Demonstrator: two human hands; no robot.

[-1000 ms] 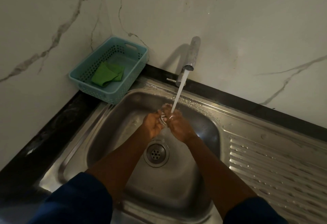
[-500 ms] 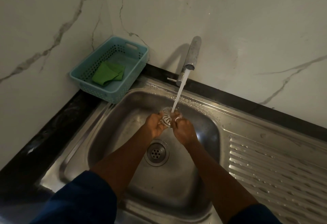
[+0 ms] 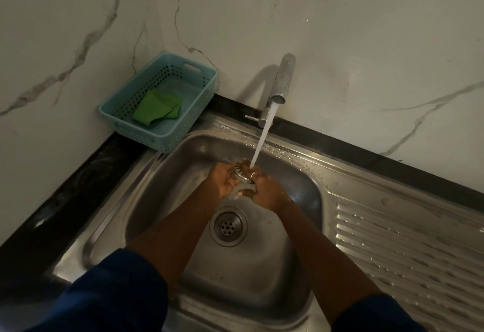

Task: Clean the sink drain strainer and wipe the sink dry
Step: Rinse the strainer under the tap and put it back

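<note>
A round metal drain strainer (image 3: pixel 241 173) is held between my left hand (image 3: pixel 222 182) and my right hand (image 3: pixel 267 191) over the steel sink basin (image 3: pixel 183 172). Both hands grip its edges. Water streams from the tap (image 3: pixel 281 80) onto the strainer and my right fingers. Below my hands the open drain hole (image 3: pixel 228 226) shows in the basin floor. A green cloth (image 3: pixel 157 108) lies folded in a teal basket (image 3: pixel 136 124) at the back left corner.
A ribbed steel drainboard (image 3: pixel 408 253) with water drops runs to the right of the basin. A black counter edge (image 3: pixel 65 187) borders the sink at left and back. Marble wall panels (image 3: pixel 340 30) rise behind the tap and basket.
The strainer has been turned in my hands under the stream, and more of its slotted face shows. My hands stay at the same spot beneath the tap.
</note>
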